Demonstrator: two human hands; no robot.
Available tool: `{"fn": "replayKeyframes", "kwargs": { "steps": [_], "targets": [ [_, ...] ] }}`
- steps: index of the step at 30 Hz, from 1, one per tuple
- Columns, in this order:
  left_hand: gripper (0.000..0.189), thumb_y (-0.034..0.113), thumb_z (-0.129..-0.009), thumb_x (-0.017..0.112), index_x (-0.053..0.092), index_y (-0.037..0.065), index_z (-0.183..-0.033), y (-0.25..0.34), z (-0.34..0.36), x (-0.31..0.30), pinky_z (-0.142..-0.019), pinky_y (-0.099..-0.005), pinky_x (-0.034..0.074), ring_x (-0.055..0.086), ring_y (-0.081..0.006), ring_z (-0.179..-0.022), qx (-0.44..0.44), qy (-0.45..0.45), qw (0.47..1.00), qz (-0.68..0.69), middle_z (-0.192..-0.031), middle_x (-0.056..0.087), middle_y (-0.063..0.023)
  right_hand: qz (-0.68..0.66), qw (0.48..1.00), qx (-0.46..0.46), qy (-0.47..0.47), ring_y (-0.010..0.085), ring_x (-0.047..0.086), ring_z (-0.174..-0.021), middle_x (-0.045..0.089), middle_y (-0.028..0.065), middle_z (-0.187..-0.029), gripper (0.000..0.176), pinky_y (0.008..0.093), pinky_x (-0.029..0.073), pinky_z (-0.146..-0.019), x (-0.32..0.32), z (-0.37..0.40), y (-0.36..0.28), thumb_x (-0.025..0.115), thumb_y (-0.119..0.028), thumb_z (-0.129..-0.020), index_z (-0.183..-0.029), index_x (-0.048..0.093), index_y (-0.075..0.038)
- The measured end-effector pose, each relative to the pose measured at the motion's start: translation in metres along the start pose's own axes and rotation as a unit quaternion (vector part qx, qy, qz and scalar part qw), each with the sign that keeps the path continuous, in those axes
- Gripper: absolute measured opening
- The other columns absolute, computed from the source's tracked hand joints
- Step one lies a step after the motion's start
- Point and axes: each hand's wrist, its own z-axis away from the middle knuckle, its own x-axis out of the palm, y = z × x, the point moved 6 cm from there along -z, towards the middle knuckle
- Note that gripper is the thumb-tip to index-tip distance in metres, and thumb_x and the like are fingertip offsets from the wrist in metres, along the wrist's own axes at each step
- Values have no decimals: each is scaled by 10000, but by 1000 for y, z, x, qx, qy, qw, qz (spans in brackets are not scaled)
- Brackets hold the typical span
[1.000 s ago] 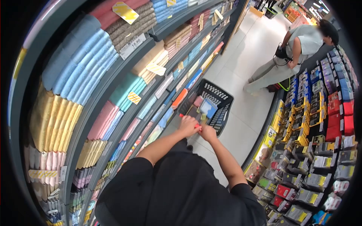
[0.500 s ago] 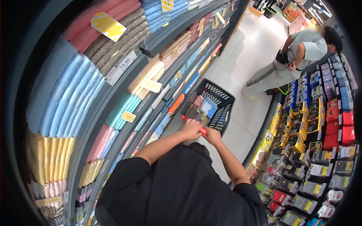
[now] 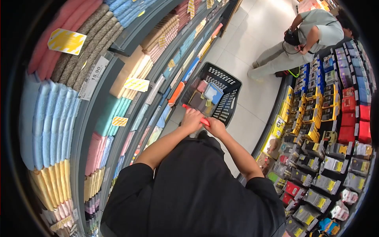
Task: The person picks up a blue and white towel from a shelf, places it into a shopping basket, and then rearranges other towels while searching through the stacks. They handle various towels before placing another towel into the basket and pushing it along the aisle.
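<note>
My left hand (image 3: 192, 119) and my right hand (image 3: 215, 127) are both closed around the red handle (image 3: 204, 121) of a black shopping basket. The perforated basket (image 3: 226, 114) stands low in front of me, close to the left shelves. Inside it lie a blue-and-white package (image 3: 213, 93), a pinkish item (image 3: 202, 85) and some darker brown items (image 3: 196, 103) whose kind I cannot make out. Both arms reach forward and down, and the hands sit near each other on the handle.
Shelves of folded towels (image 3: 47, 122) run along my left, with a price label (image 3: 94, 78) on one edge. Hanging packaged goods (image 3: 310, 170) line the right side. Ahead, a person (image 3: 304, 39) in light clothes stands by the right shelf on the tiled floor (image 3: 246, 122).
The towel shelves have shifted left and down in view. The basket appears slightly higher and further left, with both hands still on its handle. The person ahead remains by the right shelf.
</note>
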Motion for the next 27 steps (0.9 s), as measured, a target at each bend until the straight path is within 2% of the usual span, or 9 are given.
{"fn": "replayKeyframes", "kwargs": {
  "steps": [6, 10, 15, 17, 18, 21, 22, 27],
  "targets": [
    [232, 203, -671, 750, 686, 118, -877, 0, -2, 3, -948, -422, 400, 571, -254, -977, -8, -2, 1000, -9, -910, 619, -50, 31, 999, -18, 35, 339, 679, -834, 668, 109, -943, 296, 457, 550, -696, -14, 8, -15, 685, -229, -831, -1091, 601, -116],
    [218, 208, -671, 751, 678, 118, -855, -1, -4, 3, -950, -420, 399, 569, -251, -981, -19, -5, 1000, -17, -908, 619, -48, 40, 998, -19, 36, 336, 682, -827, 668, 103, -948, 291, 460, 551, -683, -9, 4, -11, 681, -242, -833, -1079, 593, -115],
    [222, 203, -673, 744, 687, 118, -870, -3, -1, 10, -979, -420, 394, 563, -258, -1011, -55, -34, 997, -31, -924, 624, -49, 46, 999, -28, -8, 356, 680, -833, 665, 120, -940, 307, 480, 541, -677, -7, 3, -5, 687, -270, -840, -1085, 573, -125],
    [225, 184, -661, 739, 689, 123, -872, -1, 0, 9, -1000, -428, 394, 559, -273, -1018, -67, -29, 997, -33, -912, 620, -52, 40, 998, -11, -38, 358, 679, -896, 676, 141, -976, 301, 486, 542, -733, -11, 4, -8, 680, -267, -839, -1064, 565, -103],
    [319, 177, -665, 740, 691, 110, -974, -2, 2, 12, -1060, -444, 373, 543, -289, -1116, -87, -51, 994, -30, -1018, 629, -74, 34, 998, -19, -40, 361, 679, -897, 678, 145, -980, 312, 486, 542, -735, -10, 3, -7, 683, -271, -838, -1073, 564, -104],
    [477, 172, -672, 740, 656, 87, -1134, 3, 12, 4, -1138, -467, 320, 489, -317, -1250, -123, 58, 988, -73, -1203, 593, -120, 17, 998, -32, -55, 369, 680, -904, 684, 156, -994, 344, 487, 541, -744, -5, 0, -3, 691, -283, -836, -1101, 563, -105],
    [640, 165, -681, 750, 574, 67, -1289, -1, 18, 9, -1181, -483, 268, 380, -349, -1380, -171, 19, 984, -54, -1399, 481, -161, 11, 997, -27, -66, 371, 679, -908, 686, 158, -1002, 354, 487, 541, -748, -4, 0, -1, 693, -288, -837, -1112, 563, -107],
    [746, 174, -695, 771, 499, 57, -1379, 16, 42, -7, -1171, -483, 286, 295, -367, -1440, -207, 36, 977, -38, -1502, 382, -175, -22, 995, -33, -87, 381, 671, -937, 685, 170, -1013, 395, 487, 532, -786, -6, 2, 4, 696, -281, -834, -1164, 579, -99]
  ]
}}
